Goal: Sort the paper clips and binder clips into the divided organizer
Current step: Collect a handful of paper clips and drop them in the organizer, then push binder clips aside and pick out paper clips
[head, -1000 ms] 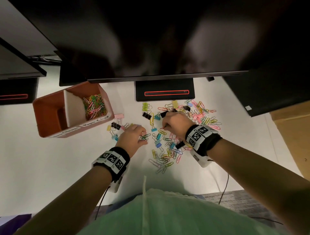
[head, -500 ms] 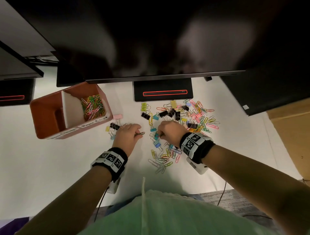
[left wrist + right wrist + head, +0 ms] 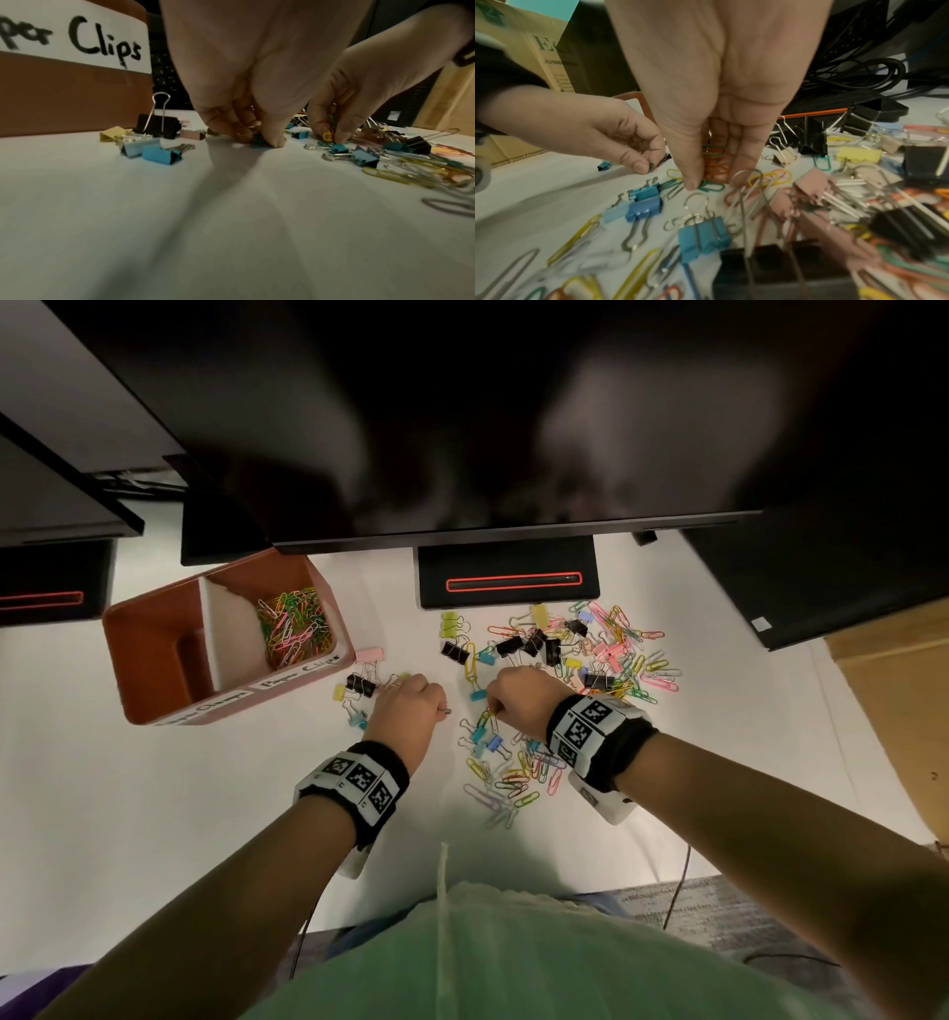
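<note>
The orange divided organizer stands at the left; its right compartment, labelled "Paper Clips", holds coloured paper clips. A mixed pile of paper clips and binder clips is spread under the monitor. My left hand rests fingertips-down on the table and pinches a small teal-green clip; its kind is unclear. My right hand is at the pile's left edge. It holds several green and orange paper clips between thumb and fingers, tips on a green paper clip.
Several binder clips lie between the organizer and my left hand, one black with a raised handle. A black monitor stand sits behind the pile. A cardboard box is at the right. The white table runs to its near edge.
My right hand drew back from the middle of the pile toward its near left edge. My left hand came off the loose green clips with a small clip pinched in its fingers.
</note>
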